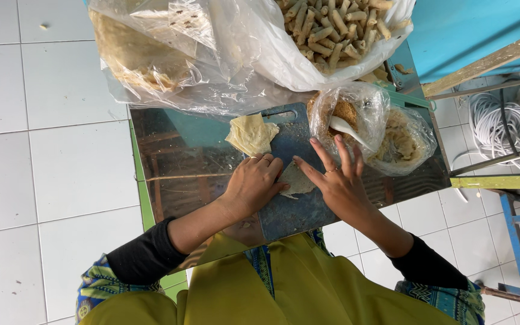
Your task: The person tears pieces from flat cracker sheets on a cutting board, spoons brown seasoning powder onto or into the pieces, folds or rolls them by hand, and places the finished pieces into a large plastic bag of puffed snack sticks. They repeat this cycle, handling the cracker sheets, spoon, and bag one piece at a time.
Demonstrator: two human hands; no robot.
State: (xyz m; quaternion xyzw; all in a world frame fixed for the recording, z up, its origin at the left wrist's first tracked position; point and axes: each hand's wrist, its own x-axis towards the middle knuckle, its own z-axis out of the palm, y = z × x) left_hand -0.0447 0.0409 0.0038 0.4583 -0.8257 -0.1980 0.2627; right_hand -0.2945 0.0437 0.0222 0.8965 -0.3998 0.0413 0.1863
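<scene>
Head view: both hands press a wrapper (297, 180) on the board (296, 207) at centre, left hand (253, 183) curled on it, right hand (337, 180) spread open, filling bag (371, 126) at 1 o'clock.

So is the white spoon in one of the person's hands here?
No. The white spoon lies inside the clear filling bag, while the left hand and right hand press on the wrapper.

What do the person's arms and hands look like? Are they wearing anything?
Both arms wear tight black sleeves pushed up to about the elbow, with forearms bare. Over them sit patterned blue, green and yellow short sleeves. The left hand has a ring on one finger, and the right hand has a thin ring too. No gloves.
</scene>
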